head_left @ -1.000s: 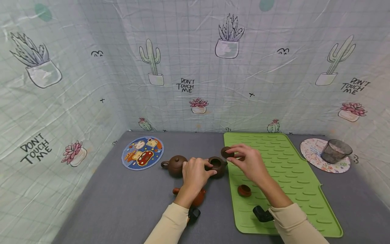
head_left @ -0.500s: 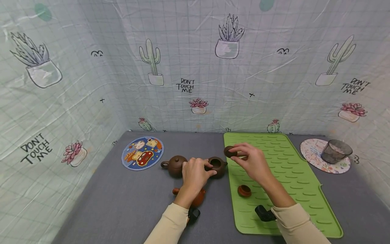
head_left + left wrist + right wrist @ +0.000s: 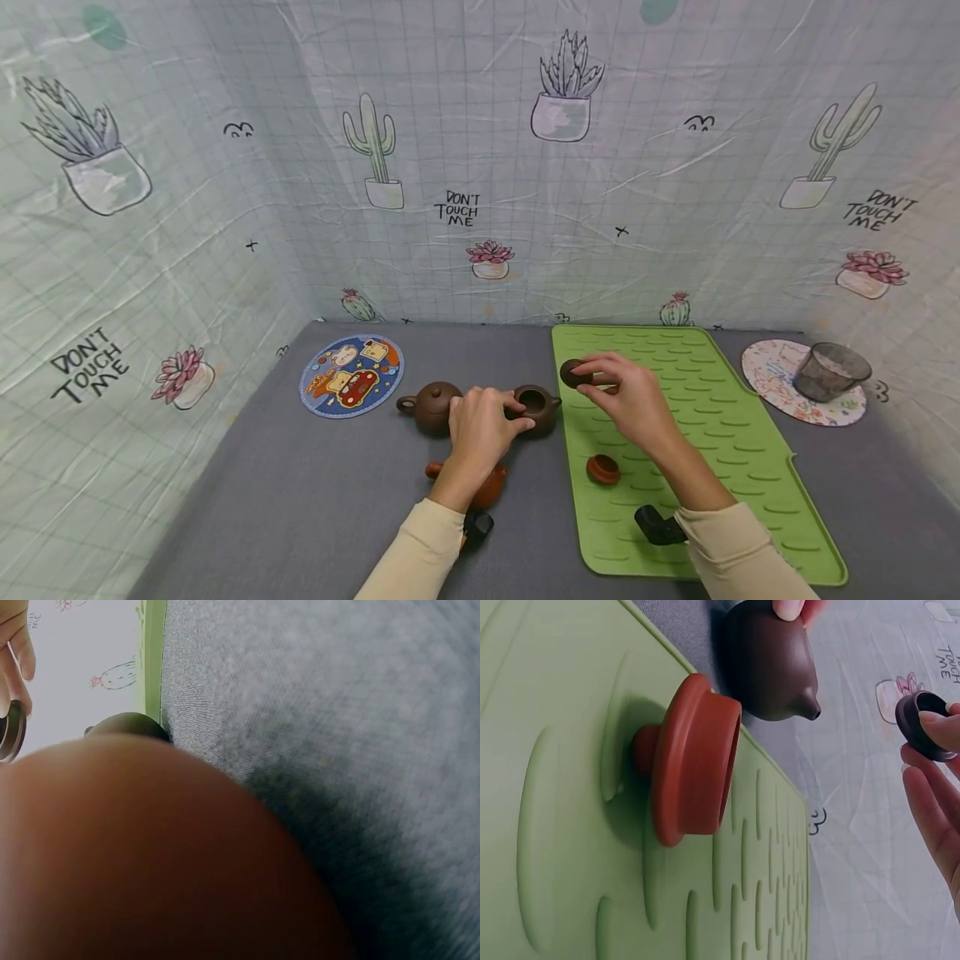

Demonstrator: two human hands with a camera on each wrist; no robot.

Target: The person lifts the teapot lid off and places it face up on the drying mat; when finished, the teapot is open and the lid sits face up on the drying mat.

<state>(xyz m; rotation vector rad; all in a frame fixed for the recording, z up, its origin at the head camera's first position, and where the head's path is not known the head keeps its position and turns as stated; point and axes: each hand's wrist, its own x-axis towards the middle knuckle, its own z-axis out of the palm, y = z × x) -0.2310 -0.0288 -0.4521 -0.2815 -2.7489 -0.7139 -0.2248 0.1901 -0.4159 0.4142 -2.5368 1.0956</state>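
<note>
Left hand (image 3: 480, 425) grips open teapot (image 3: 536, 408); right hand (image 3: 630, 400) pinches lid (image 3: 573, 372).

right hand (image 3: 633, 400) | dark lid (image 3: 574, 372) carried right, over green mat (image 3: 720, 433)

Green ribbed mat (image 3: 720, 417); dark brown teapot (image 3: 537, 408); red-brown lid (image 3: 602, 469).

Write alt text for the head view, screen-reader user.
A person's right hand pinches a small dark brown lid above a green ridged mat, while the left hand grips an open dark brown teapot on a grey table. A reddish lid lies on the mat; a second, lidded teapot stands left.
</note>
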